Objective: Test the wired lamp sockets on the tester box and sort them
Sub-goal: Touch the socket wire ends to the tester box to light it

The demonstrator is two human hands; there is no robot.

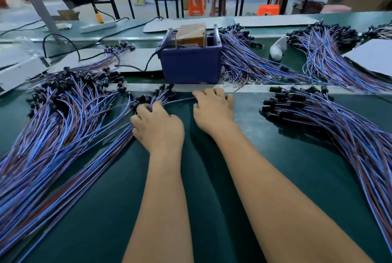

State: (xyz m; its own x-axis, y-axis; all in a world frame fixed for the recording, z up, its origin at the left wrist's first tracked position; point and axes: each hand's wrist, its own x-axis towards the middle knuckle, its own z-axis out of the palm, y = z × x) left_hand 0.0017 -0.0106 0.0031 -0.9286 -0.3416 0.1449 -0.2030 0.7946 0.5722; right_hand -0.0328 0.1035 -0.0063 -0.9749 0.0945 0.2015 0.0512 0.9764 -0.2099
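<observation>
A large heap of wired lamp sockets (63, 101) lies left of the blue tester box (191, 65), where the left hand (158, 127) curls round a few wires. The right hand (213, 107) rests open-fingered before the box on the bench (212, 178). A smaller, tidier pile (318, 114) to the box's right suggests much testing remains.

Blue tester box (190, 65) upright, wired sockets (63, 101) heaped

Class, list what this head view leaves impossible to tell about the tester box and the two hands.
- Tester box: its contacts, hidden behind the near blue wall.
- Left hand: fingertips buried in wires; the exact grip is unclear.
- Right hand: anything beneath it, covered by its back.
</observation>
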